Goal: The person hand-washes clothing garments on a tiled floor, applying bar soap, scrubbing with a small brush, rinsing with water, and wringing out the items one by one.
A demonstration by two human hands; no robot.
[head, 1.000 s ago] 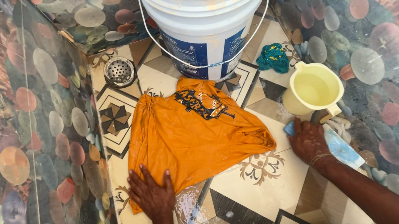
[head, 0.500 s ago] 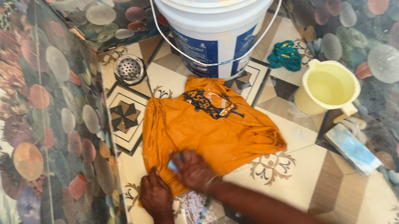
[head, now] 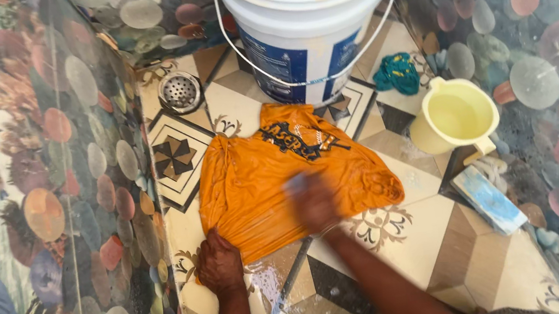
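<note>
– What colour is the shirt (head: 275,180)?

– Orange, with a dark print and some white near the top.

– And the bucket (head: 307,23)?

– White, with blue patches low on its side. White and dark red clothes show inside.

– The jug (head: 461,115)?

– Pale yellow. Beside it lies a teal rag (head: 398,74).

– The floor (head: 383,259)?

– Cream, brown and black tiles with stars and curly flowers. The drain (head: 180,91) is silver.

– The walls (head: 39,178)?

– Round stones in pink, grey, orange and green, with striped orange fish on blue-green water.

– The packet (head: 490,197)?

– Light blue.
</note>
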